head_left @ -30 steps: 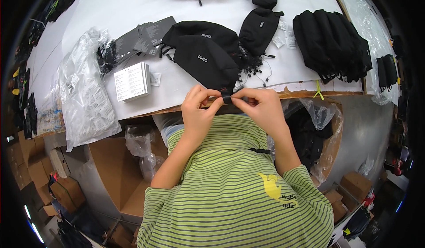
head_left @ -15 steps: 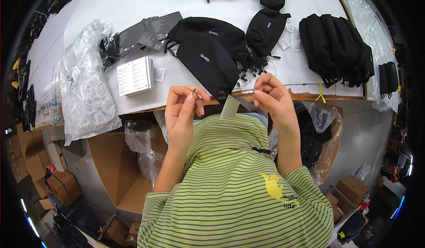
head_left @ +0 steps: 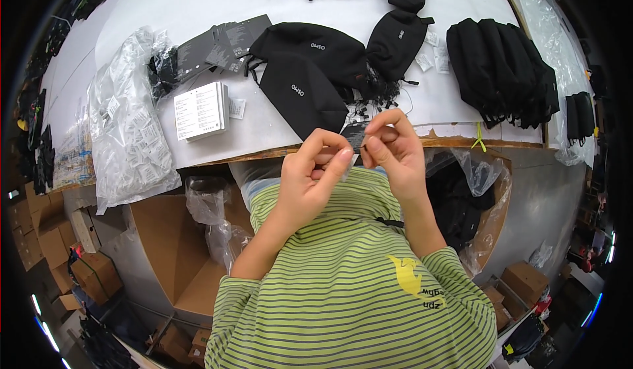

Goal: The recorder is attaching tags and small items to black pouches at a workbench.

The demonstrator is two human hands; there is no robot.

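Note:
My left hand (head_left: 311,176) and my right hand (head_left: 399,153) are close together at the table's front edge, fingers of both pinched. Between them a dark printed hang tag (head_left: 356,134) shows in part. The right fingertips grip a thin black cord (head_left: 363,147) beside the tag. What the left fingers pinch is hidden by the hand; a small pale bit shows below its fingertips. Just beyond the left hand lies a black zip pouch (head_left: 300,95), overlapping another black pouch (head_left: 330,46). Tangled black tag strings (head_left: 379,95) lie beyond the right hand.
Dark printed cards (head_left: 227,43), a stack of white cards (head_left: 200,113) and a clear bag of small packets (head_left: 135,125) lie on the left. A row of black pouches (head_left: 501,72) stands on the right. Open cardboard boxes (head_left: 175,250) sit below the table.
My left hand has moved right, close to my right hand, which shifted slightly left. The hanging tag's pale side is out of sight, and a dark one shows. The near pouch has shifted left.

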